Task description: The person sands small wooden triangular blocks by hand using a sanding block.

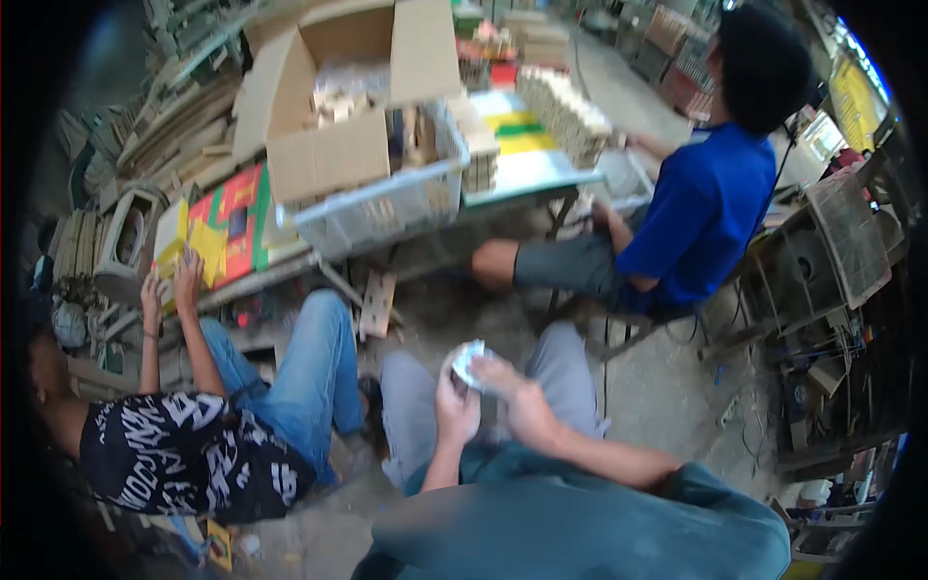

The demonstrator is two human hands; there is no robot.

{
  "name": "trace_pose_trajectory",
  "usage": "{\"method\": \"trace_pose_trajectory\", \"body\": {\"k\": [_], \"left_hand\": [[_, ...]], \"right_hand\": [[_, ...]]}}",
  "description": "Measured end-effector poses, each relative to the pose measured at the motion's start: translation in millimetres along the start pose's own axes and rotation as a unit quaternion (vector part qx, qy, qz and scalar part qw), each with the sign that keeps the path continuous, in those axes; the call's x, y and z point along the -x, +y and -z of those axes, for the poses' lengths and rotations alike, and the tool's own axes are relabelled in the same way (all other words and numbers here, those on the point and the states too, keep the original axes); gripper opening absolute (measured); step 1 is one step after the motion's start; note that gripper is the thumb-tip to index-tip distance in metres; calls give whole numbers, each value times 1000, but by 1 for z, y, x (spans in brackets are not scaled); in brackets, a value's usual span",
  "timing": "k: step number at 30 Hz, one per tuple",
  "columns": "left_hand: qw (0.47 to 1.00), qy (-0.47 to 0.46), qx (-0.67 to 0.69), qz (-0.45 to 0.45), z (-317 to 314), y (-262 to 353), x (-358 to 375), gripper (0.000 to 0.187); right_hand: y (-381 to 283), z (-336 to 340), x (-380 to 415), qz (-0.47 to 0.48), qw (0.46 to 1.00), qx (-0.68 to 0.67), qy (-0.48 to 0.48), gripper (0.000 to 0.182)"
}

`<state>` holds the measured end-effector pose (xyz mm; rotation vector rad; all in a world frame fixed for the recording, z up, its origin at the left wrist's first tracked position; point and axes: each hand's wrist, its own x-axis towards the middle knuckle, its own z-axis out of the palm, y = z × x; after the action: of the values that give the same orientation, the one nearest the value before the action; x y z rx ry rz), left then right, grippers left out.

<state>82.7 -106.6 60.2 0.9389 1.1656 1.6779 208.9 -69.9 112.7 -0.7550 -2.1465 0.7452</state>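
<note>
Above my lap, both hands meet at a small silvery-white object (468, 362), too blurred to name. My left hand (455, 404) is closed round its lower left side, fingers curled and pointing up. From the right, my right hand (522, 396) reaches over the object, its fingers laid against it and smeared by motion. Part of the object is hidden behind those fingers. My grey trouser legs (414, 387) lie on either side of the hands.
A co-worker in a blue shirt (706, 208) sits ahead on the right; another in a patterned black shirt (184, 449) works at left. A light plastic crate (387, 208) and an open cardboard box (329, 159) stand on the bench. Stacked wooden pieces (565, 111) lie beyond.
</note>
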Motion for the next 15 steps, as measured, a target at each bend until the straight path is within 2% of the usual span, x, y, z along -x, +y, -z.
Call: {"method": "trace_pose_trajectory", "body": {"k": [1,2,3,4,6,7,10,12,14,15], "left_hand": [[999,-20,-22,21,2,-1,-1,50],[994,-47,37,93,-4,13,-3,50],[995,-79,53,21,-12,17,-4,51],[997,-63,45,0,-17,19,-7,51],[997,-43,57,30,-17,26,-15,52],[998,-42,41,22,-13,25,-16,52],[997,-67,49,1,-17,32,-19,51],[993,-97,73,-12,-21,32,-22,51],[994,-31,100,36,-17,32,-30,52],[995,-27,91,20,-16,35,-32,54]], "right_hand": [[0,4,-7,-21,1000,-8,2,52],[5,6,-17,-43,999,-17,5,53],[15,8,-31,-50,999,-11,8,54],[22,8,-39,-53,998,-2,16,54],[6,6,-29,-23,998,8,55,52],[-5,11,-25,5,999,38,38,48],[-4,17,-40,-66,996,-10,55,44],[25,11,-51,-49,997,24,51,44],[7,11,-28,-62,997,3,42,45],[10,13,-34,-56,998,3,43,45]]}}
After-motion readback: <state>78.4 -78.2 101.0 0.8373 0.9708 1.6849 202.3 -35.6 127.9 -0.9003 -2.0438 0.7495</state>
